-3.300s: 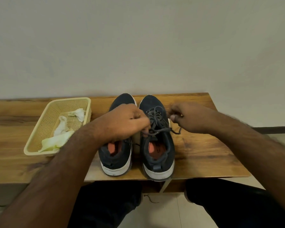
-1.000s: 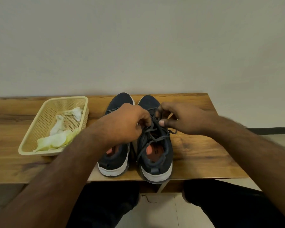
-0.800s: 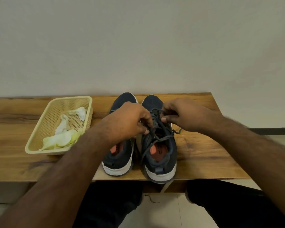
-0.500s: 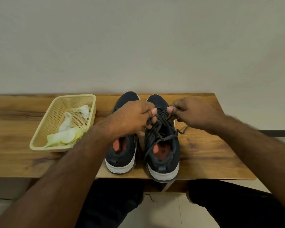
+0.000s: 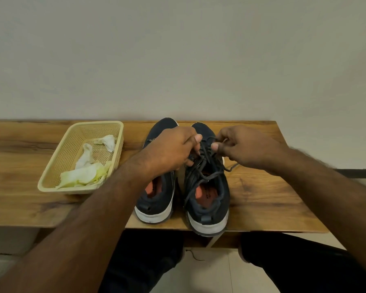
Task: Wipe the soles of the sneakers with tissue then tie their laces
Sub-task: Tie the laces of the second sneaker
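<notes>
Two dark navy sneakers stand side by side at the centre of the frame, on the near part of the wooden table (image 5: 262,199). Their long axes run from the bottom of the frame toward the top, toes toward the wall and heels toward the table's near edge. The left sneaker (image 5: 156,199) and the right sneaker (image 5: 207,199) almost touch along their inner sides. Both have white soles showing at the heel and orange insoles visible through the openings; the right sneaker's heel slightly overhangs the table edge.

Both hands are over the right sneaker's tongue area. The left hand (image 5: 171,151) is curled, its thumb and fingers pressed together on a strand of the dark laces (image 5: 205,163). The right hand (image 5: 245,146) is likewise closed, thumb and forefinger pinching another strand just beside the left hand. Loose lace loops lie across the sneaker's opening, and one end trails onto the table at the right.

In the middle left of the frame, a pale yellow basket (image 5: 57,163) holds crumpled tissue (image 5: 85,174), well apart from the sneakers.
</notes>
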